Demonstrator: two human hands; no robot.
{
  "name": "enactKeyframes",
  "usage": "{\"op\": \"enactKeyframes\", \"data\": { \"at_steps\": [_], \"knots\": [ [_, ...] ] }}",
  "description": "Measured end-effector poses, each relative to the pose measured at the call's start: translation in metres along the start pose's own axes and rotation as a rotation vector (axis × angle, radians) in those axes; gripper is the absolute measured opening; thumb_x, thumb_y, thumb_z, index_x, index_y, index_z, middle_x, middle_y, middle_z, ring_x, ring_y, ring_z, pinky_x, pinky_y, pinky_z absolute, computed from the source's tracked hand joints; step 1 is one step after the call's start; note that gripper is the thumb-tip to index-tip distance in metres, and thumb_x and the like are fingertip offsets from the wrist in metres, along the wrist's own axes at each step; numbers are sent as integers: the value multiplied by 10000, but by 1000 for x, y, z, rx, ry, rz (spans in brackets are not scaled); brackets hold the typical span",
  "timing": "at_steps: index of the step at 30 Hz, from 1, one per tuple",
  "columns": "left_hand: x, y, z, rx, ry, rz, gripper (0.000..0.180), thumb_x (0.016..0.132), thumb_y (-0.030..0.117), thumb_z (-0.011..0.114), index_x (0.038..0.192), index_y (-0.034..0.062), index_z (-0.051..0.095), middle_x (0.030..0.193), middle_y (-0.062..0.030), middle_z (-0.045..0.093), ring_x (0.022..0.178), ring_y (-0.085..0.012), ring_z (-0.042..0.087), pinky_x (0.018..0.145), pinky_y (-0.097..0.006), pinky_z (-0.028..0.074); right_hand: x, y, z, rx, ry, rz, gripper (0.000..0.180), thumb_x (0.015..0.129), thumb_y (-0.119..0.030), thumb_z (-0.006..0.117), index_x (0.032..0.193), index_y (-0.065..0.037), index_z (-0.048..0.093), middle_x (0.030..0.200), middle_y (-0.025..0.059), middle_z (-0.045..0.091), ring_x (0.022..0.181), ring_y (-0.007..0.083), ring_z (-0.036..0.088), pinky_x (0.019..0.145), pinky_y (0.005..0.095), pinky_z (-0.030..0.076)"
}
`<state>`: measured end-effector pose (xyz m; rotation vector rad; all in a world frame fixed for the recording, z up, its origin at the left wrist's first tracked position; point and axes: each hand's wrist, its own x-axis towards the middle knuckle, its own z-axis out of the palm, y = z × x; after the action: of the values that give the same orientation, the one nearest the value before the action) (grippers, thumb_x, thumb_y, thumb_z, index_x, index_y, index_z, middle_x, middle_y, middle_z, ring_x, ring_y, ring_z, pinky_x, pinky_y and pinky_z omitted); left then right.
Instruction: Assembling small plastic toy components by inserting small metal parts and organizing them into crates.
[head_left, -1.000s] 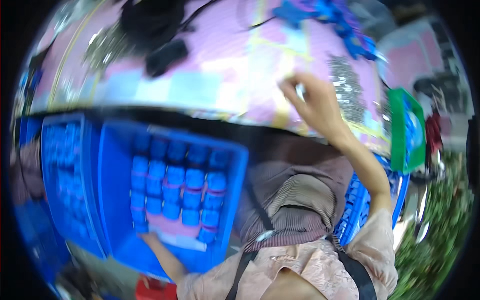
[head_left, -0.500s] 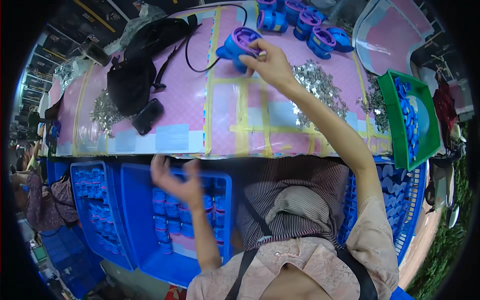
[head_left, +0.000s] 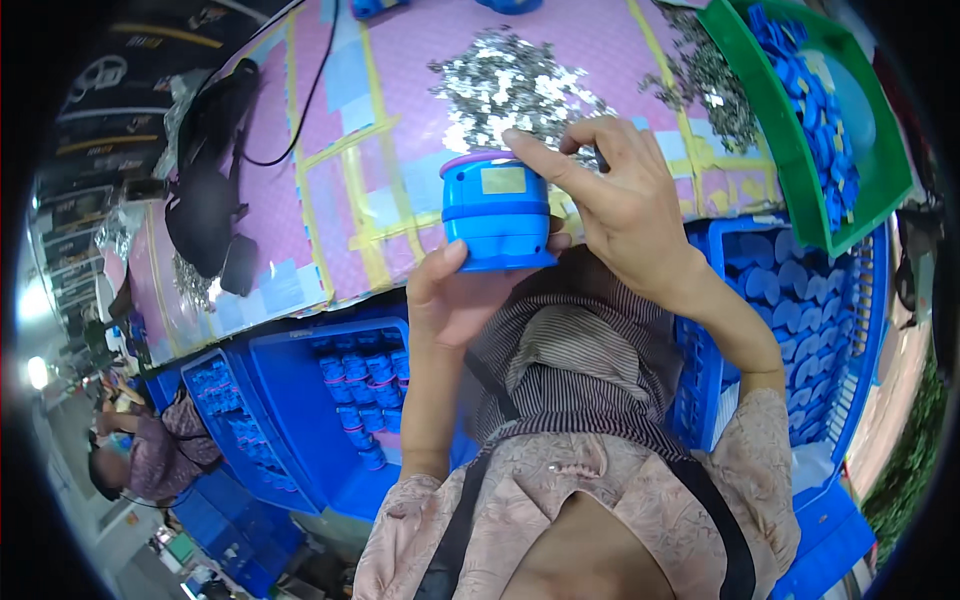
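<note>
— Blue plastic cup-shaped housing [head_left: 497, 212] with a purple rim: where is it?

— Raised over the near edge of the pink table [head_left: 400, 120], held between both hands. Left hand [head_left: 452, 300] cups it from below, thumb against its base. Right hand [head_left: 622, 205] closes on its right side, forefinger laid across the rim.

— Surroundings?

— Heap of small silver parts [head_left: 510, 80] just behind it. Blue crate [head_left: 300, 400] of matching housings below left; green tray [head_left: 800, 150] of blue pieces at right.
</note>
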<state>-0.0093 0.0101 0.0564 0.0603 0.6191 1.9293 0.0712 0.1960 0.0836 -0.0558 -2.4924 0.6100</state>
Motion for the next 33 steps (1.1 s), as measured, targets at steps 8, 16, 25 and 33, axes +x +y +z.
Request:
{"op": "enactKeyframes", "data": {
  "at_steps": [8,16,25,33],
  "knots": [
    [19,-23,3,76,53,-54,839,845,390,655,1445,-66,286,1345,-295,494,1238,-446,508,1110,-526,334,-18,35,-7,-342,135,-76,494,736,-81,693,1204,-238,689,957,20,566,858,186,533,807,394,363],
    [31,-26,12,239,180,-64,786,867,386,631,1425,-70,318,1302,-288,530,1149,-438,572,1069,-523,385,-24,57,-4,-280,202,-166,469,740,-31,662,1155,-241,719,908,-9,582,818,174,523,813,385,346],
    [24,-38,-9,115,194,-89,819,851,405,658,1502,89,274,1473,-190,403,1363,-368,394,1114,-618,281,-38,49,-7,468,35,115,522,753,-238,816,1229,-98,656,908,99,610,785,237,597,693,320,517],
    [25,-40,-10,56,-42,-117,940,794,368,742,1500,11,235,1465,-270,365,1330,-445,408,1158,-585,231,-16,72,-22,1087,107,519,133,900,-139,696,940,-27,639,812,-29,606,679,15,502,584,186,414]
  ]
}}
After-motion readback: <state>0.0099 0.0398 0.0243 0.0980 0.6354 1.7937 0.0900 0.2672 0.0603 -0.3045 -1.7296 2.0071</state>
